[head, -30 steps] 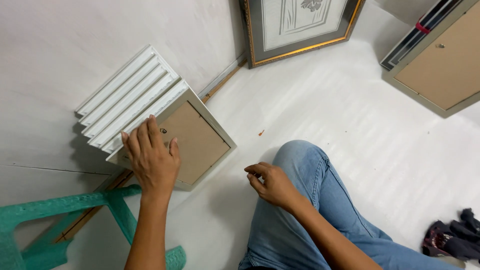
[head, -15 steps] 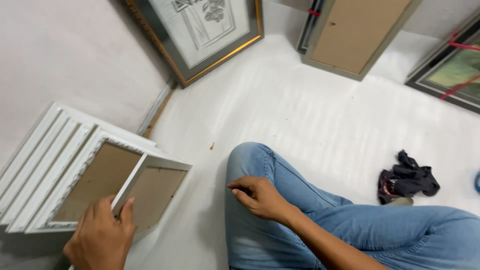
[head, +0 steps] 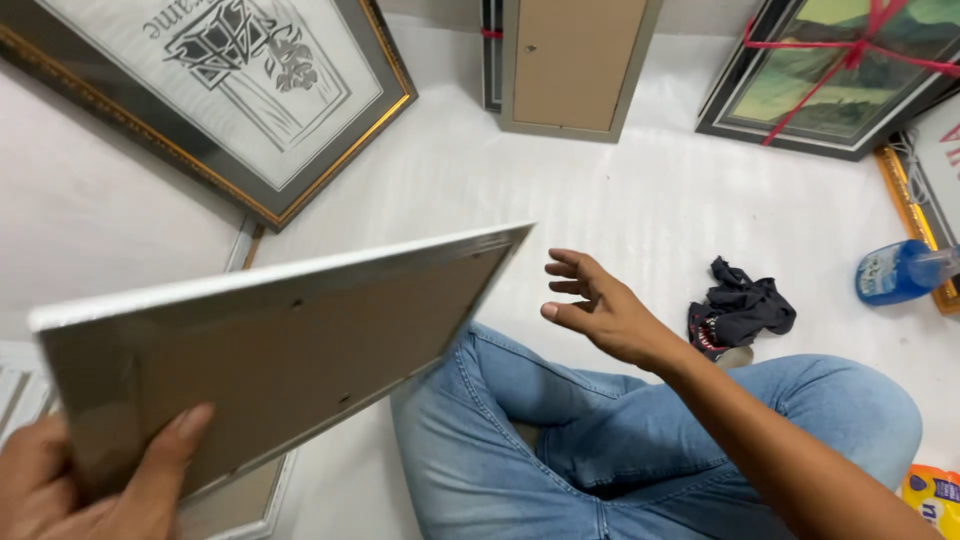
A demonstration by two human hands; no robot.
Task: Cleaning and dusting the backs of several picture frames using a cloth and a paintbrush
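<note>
My left hand (head: pixel 95 480) grips the near corner of a white picture frame (head: pixel 290 340), lifted with its brown cardboard back facing me. It hangs tilted above my left knee. My right hand (head: pixel 600 310) is open in the air just right of the frame's far corner, fingers spread toward it, not touching. Under the lifted frame, another white frame (head: pixel 240 500) with a brown back stays on the floor at the lower left.
I sit cross-legged in blue jeans (head: pixel 600 440) on a white floor. A large gold-edged framed print (head: pixel 230 90) leans at the upper left. A brown-backed frame (head: pixel 575 65) and a ribbon-tied painting (head: pixel 840 75) stand ahead. A dark cloth (head: pixel 740 310) and blue spray bottle (head: pixel 900 270) lie right.
My left hand took one white frame off the stack by the wall and lifted it toward me. My right hand rose from my knee and opened toward the frame. The view swung right.
</note>
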